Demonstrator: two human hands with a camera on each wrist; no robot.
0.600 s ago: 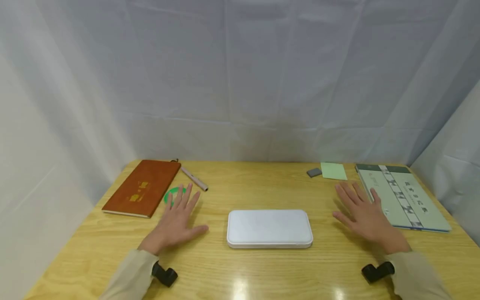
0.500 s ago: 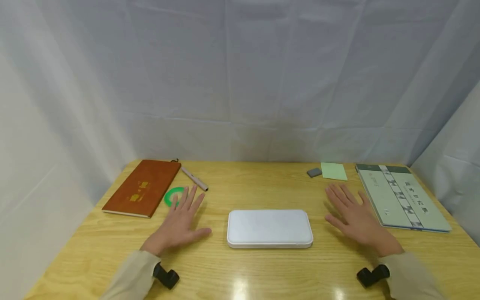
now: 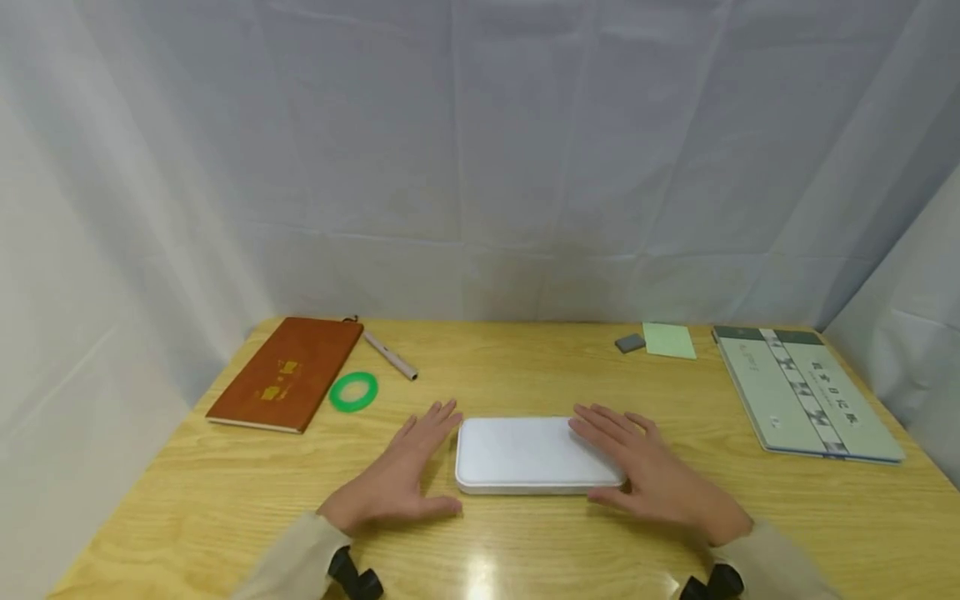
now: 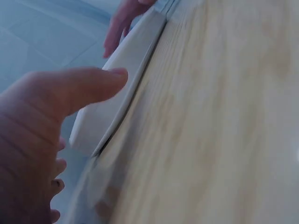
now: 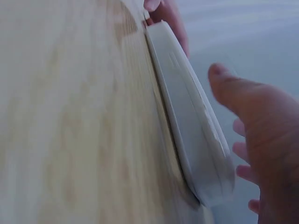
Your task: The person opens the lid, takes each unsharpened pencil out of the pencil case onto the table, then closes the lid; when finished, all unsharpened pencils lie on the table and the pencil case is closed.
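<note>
Head view shows a white case (image 3: 525, 454) on the tabletop (image 3: 495, 367), its broad top facing up. Both hands are spread, thumbs apart from fingers: the left hand (image 3: 401, 471) just beside the case's left end, the right hand (image 3: 648, 471) over its right end; I cannot tell whether either touches it. Only this view takes in a green ring (image 3: 336, 392), pen (image 3: 391, 355) and brown notebook (image 3: 287, 375) beyond the case to the left, and a grey block (image 3: 630, 343), pale green note (image 3: 669, 340) and pale green book (image 3: 810, 393) beyond it to the right. Both wrist views reveal instead the case's side wall, close up, and a dark line along its base.
</note>
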